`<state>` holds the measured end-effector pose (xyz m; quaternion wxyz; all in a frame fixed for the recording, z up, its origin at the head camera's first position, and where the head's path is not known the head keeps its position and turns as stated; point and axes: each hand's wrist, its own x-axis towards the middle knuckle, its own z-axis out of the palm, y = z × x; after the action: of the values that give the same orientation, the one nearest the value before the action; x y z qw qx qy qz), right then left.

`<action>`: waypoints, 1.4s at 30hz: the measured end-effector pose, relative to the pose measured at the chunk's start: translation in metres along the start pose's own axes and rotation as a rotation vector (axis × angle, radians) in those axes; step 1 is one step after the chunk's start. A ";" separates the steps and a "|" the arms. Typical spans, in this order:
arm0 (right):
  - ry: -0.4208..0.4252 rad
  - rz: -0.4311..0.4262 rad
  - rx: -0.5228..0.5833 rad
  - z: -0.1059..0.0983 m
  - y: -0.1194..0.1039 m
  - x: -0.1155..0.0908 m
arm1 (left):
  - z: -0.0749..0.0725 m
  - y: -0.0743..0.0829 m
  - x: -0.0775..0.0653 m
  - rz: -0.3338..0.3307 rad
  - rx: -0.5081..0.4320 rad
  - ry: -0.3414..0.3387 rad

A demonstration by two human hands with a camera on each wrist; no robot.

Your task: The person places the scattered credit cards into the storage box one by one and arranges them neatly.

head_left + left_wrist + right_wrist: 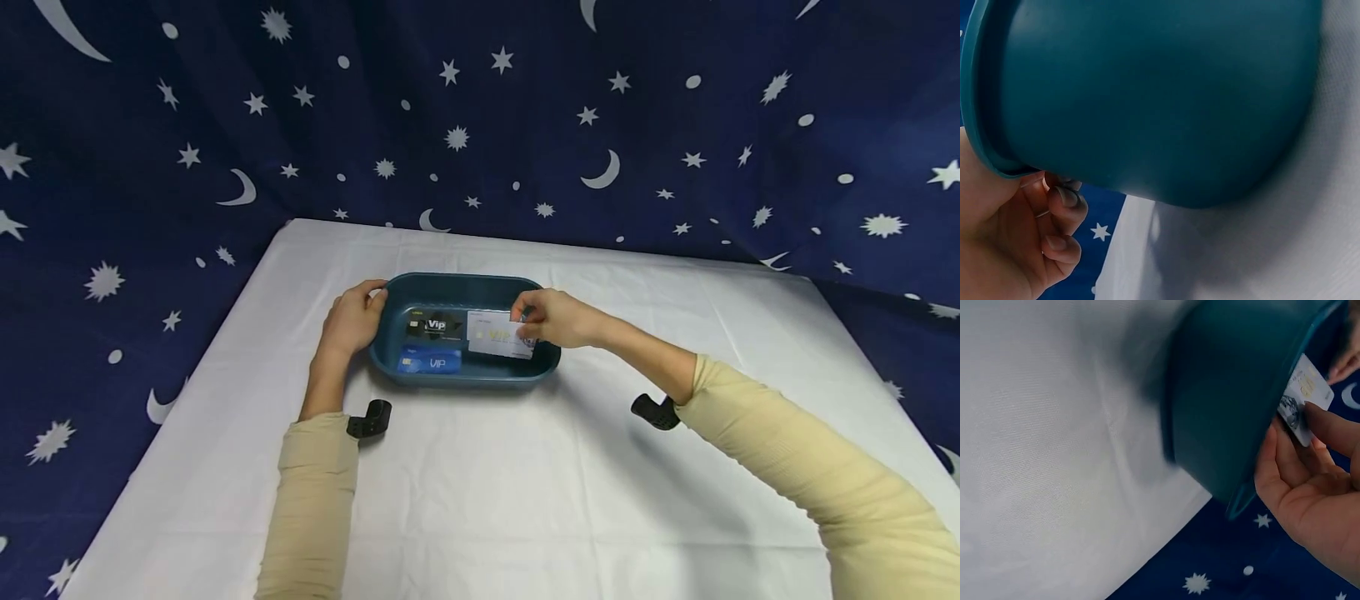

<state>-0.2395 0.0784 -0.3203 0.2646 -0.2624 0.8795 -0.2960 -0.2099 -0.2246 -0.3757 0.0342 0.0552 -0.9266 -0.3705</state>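
A dark teal plastic basin [465, 379] with rounded ends stands on the white cloth. At its left end my left hand [351, 321] grips the rim, thumb on top and fingers curled beneath, as the left wrist view shows. My right hand [562, 319] reaches over the right end and pinches a silver-white VIP card [489, 327] between thumb and fingers. The same card [1313, 386] appears tilted above the rim in the right wrist view. Inside the basin lie a black VIP card [427, 327] and a blue VIP card [429, 361], one behind the other on the left side.
White cloth [480, 500] covers the table around the basin. Behind and beside the table hangs a navy curtain [510, 108] with silver stars and moons. Black camera mounts [371, 419] sit at both wrists, close above the cloth.
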 end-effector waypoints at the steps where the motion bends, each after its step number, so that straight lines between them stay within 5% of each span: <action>1: -0.013 -0.002 -0.011 0.001 -0.001 0.001 | 0.000 0.000 0.000 -0.001 -0.001 0.001; 17: -0.272 0.001 -0.149 0.008 -0.015 0.013 | -0.001 -0.003 0.003 0.000 -0.017 0.013; 29: -0.183 0.100 -0.499 0.021 -0.023 0.016 | 0.000 -0.004 0.002 0.017 -0.027 0.003; 36: -0.181 0.134 -0.522 0.025 -0.024 0.014 | 0.001 -0.005 0.001 0.011 -0.009 0.002; 42: -0.041 -0.005 -0.448 0.026 -0.015 0.009 | 0.009 -0.013 -0.004 -0.035 -0.030 0.084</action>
<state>-0.2251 0.0523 -0.3312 0.2166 -0.3229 0.9170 -0.0887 -0.2061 -0.2279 -0.3912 0.0674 0.0866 -0.9176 -0.3820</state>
